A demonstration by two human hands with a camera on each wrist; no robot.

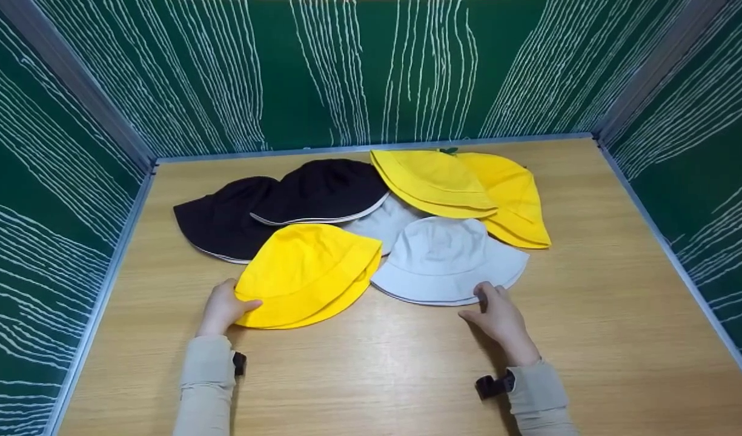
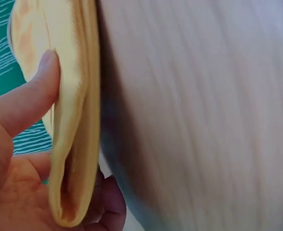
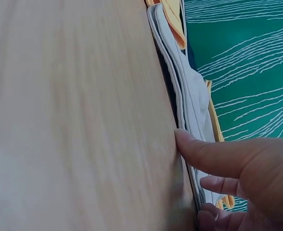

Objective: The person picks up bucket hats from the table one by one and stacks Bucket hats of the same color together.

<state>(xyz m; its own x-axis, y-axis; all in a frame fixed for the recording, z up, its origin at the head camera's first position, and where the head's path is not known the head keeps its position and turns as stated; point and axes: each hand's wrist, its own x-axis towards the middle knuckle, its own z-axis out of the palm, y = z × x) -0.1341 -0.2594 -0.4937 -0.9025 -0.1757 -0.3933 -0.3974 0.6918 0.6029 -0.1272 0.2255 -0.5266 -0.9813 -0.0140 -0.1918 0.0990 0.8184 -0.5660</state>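
In the head view, a folded yellow bucket hat [image 1: 304, 266] lies at the front left of a group of hats. My left hand [image 1: 224, 307] grips its left brim corner; the left wrist view shows the thumb on the yellow cloth [image 2: 67, 72] and fingers behind the fold. A light grey bucket hat [image 1: 446, 260] lies to the right. At its front brim is my right hand [image 1: 501, 318], fingertips touching the cloth. My right thumb stands apart from the fingers, beside the brim edge [image 3: 179, 106] in the right wrist view.
Behind lie two black hats [image 1: 328, 191], two more yellow hats [image 1: 431, 181] and another light grey hat [image 1: 386, 224], partly covered. The wooden tabletop [image 1: 371, 381] is bounded by green panels [image 1: 377, 72] with white streaks on the back and sides.
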